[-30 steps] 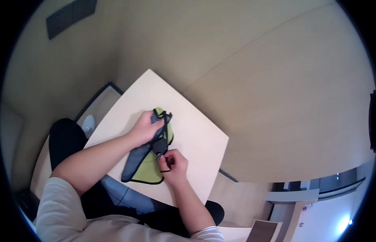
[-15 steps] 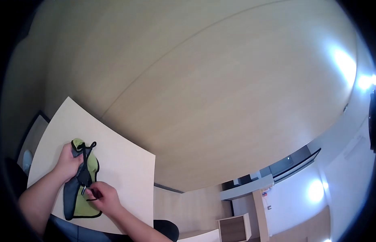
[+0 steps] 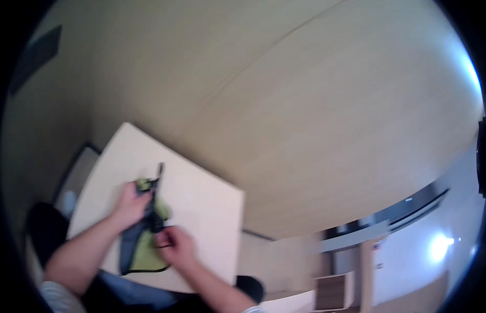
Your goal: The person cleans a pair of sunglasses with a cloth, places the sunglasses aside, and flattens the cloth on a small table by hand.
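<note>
A soft green and grey cloth item [image 3: 150, 255] with black edging lies on the light wooden table [image 3: 206, 219]; its exact kind I cannot make out. My left hand [image 3: 129, 204] is closed around its upper grey side, the thumb on top. A black strap [image 3: 157, 219] runs lengthwise along the cloth, its upper end reaching past the cloth's top. At the strap's lower end, my right hand [image 3: 178, 247] pinches a thin black piece of it. Motion blur hides the fine detail at these fingertips.
A pale wood panel wall [image 3: 305, 130] rises beyond the table's far edge. Dark chair parts [image 3: 47, 229] show at the left, and a rounded black edge [image 3: 251, 287] is at the table's near right. A small open wooden cabinet [image 3: 332, 292] stands farther right.
The view has swung, so table and hands appear farther right. The strap's upper end now points up straighter, where a loop curled before. Both hands keep their holds.
</note>
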Demonstrator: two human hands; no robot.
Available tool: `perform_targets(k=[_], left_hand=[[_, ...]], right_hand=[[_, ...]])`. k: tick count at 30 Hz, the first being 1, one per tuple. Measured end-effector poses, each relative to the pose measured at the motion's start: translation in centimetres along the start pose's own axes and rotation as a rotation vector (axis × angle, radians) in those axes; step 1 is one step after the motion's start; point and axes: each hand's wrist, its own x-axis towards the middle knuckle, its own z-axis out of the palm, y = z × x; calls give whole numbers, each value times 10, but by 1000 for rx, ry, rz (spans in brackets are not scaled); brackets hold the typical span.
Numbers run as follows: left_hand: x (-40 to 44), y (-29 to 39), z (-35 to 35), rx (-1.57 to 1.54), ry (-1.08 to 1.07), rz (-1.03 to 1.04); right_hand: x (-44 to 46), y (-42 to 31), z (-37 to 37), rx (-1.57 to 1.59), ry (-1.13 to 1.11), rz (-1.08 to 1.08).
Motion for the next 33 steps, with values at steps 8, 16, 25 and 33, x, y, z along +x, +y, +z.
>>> perform_targets(k=[8, 16, 25, 33], left_hand=[[5, -4, -3, -330, -112, -125], [5, 5, 3, -96, -178, -83], [-7, 8, 12, 134, -37, 149], [-7, 3, 15, -13, -138, 52]], right_hand=[[11, 0, -13, 200, 213, 250], [22, 21, -18, 304, 354, 219], [15, 20, -31, 207, 259, 110], [16, 17, -30, 278, 238, 103]])
